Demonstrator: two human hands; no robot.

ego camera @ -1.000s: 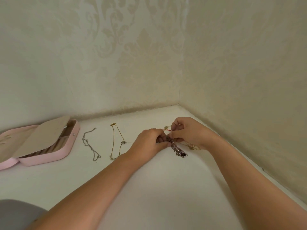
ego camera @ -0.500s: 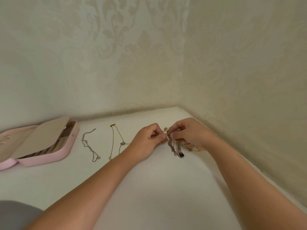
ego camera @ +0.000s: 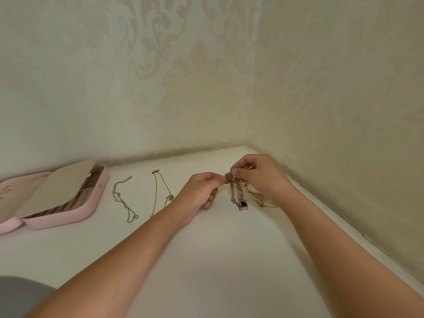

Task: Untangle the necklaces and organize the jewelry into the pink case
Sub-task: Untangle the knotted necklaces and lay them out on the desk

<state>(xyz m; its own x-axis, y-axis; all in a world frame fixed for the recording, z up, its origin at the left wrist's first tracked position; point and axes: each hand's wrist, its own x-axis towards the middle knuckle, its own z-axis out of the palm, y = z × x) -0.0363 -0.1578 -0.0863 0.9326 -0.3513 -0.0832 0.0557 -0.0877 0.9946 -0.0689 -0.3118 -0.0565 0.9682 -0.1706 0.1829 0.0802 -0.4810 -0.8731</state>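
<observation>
Both hands hold a knot of tangled necklaces point(ego camera: 236, 191) just above the white tabletop near the corner. My left hand point(ego camera: 199, 191) pinches the knot's top from the left. My right hand point(ego camera: 259, 175) pinches it from the right. Chains hang down from the knot, ending in a dark oval pendant point(ego camera: 243, 203). A gold strand point(ego camera: 261, 199) trails on the table under my right wrist. A silver chain point(ego camera: 122, 199) and a gold necklace point(ego camera: 160, 191) lie stretched out separately to the left. The pink case point(ego camera: 66, 214) lies open at the far left.
The white table point(ego camera: 206, 260) sits in a corner between two patterned walls point(ego camera: 332, 111), which close off the back and the right. A beige flap point(ego camera: 52, 187) covers part of the case's ring rolls. Grey fabric point(ego camera: 18, 294) shows at the bottom left.
Both hands have lifted the knot slightly off the table and pulled a little apart; the chains now hang down with the pendant at the bottom.
</observation>
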